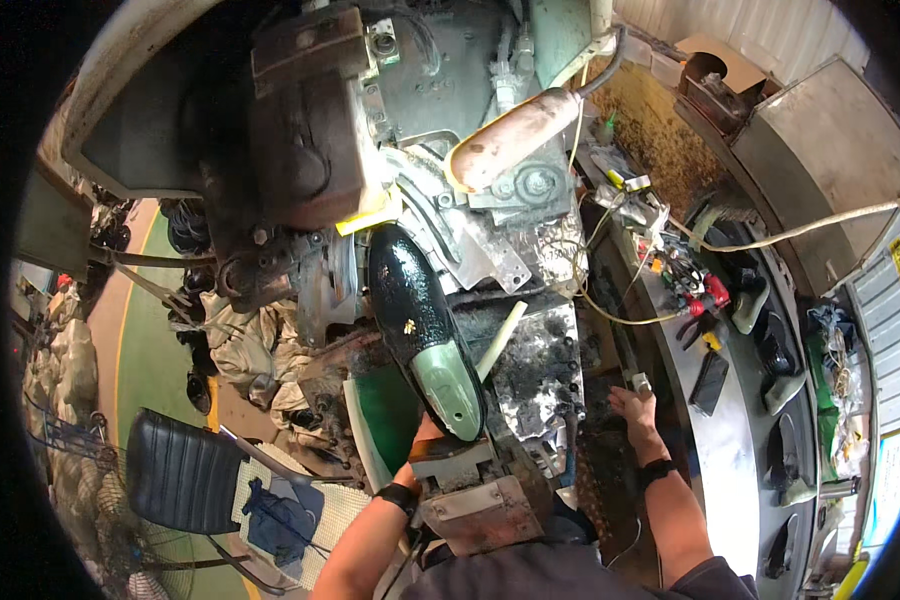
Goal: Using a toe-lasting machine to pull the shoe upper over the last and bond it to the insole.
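Note:
A black glossy shoe upper (pixel 406 290) is stretched over a pale green shoe last (pixel 448 388), its toe under the machine head (pixel 315 125). The last's heel end, with a small hole in it, rests above a worn metal block (pixel 480 510). Beside that heel end is my left hand (pixel 424 440), its fingers mostly hidden behind the last and the block. My right hand (pixel 635 412) reaches out to the right of the machine, fingers apart. Close to its fingertips is a small whitish piece (pixel 641 383); whether they touch is unclear.
A lamp-like cylinder (pixel 515 138) hangs over the machine. At right, a metal bench (pixel 715 440) bears a phone (pixel 709 385) and a red tool (pixel 708 295), beside a rack of several black shoes (pixel 776 345). A black chair (pixel 185 470) stands at left.

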Action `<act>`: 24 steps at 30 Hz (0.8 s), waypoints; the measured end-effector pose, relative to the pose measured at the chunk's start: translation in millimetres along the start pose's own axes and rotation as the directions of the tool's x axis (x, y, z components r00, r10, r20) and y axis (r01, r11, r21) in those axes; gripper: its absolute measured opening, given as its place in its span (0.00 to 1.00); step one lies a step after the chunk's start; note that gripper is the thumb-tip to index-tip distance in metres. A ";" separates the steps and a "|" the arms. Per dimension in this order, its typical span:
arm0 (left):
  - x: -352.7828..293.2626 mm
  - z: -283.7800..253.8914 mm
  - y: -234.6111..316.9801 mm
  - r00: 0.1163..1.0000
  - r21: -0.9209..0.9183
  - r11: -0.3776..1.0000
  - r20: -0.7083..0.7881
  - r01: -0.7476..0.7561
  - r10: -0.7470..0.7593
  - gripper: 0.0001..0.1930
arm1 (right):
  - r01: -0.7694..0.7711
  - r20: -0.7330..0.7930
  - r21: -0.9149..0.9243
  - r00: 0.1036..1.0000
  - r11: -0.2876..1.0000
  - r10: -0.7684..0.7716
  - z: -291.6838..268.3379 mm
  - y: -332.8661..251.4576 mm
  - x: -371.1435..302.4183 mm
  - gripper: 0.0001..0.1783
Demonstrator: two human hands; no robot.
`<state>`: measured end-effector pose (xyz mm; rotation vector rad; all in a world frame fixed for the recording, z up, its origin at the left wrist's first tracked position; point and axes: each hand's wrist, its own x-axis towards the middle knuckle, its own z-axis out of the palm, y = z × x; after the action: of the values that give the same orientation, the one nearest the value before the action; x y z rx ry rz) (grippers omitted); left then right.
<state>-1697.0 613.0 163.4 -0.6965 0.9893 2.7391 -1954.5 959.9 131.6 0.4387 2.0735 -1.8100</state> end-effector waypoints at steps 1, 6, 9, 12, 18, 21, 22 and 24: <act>-4.6 2.3 5.1 1.000 0.008 1.000 0.005 0.004 -0.004 0.22 | -0.048 -0.014 -0.022 0.999 0.999 0.048 -0.1 2.8 -7.3 0.20; -44.7 6.8 9.1 0.962 0.503 0.829 0.020 -0.246 0.273 0.25 | -0.024 0.126 -0.002 0.992 1.000 0.024 18.4 3.2 -28.1 0.27; -71.4 1.2 4.4 0.887 0.804 0.557 -0.084 -0.210 0.454 0.26 | 0.102 0.225 0.072 0.967 0.992 -0.115 38.9 -11.9 -35.0 0.25; -106.6 1.4 8.8 0.832 0.913 0.404 -0.187 -0.048 0.522 0.28 | 0.292 0.279 0.000 0.918 0.957 -0.280 59.0 -45.2 -54.6 0.20; -222.6 22.2 93.5 0.299 0.586 0.628 -0.564 -0.512 0.770 0.14 | 0.664 0.315 0.116 0.681 0.739 -0.661 76.9 -121.6 -186.6 0.11; -234.5 54.3 133.6 0.312 0.203 0.451 -0.481 -0.869 0.819 0.17 | 0.847 0.625 0.270 0.208 0.458 -0.753 93.1 -148.0 -259.6 0.26; -239.1 67.8 144.5 0.361 0.190 0.504 -0.494 -0.842 0.791 0.18 | 0.832 0.719 0.302 0.123 0.466 -0.684 99.7 -154.0 -280.8 0.33; -239.2 97.6 155.5 0.444 0.128 0.532 -0.411 -0.837 0.796 0.18 | 0.801 0.809 0.368 -0.024 0.473 -0.588 117.1 -161.4 -310.8 0.47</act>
<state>-1567.4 559.4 430.4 -1.0989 1.6771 3.5701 -1743.9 821.6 401.6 -1.7008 1.5758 -1.4965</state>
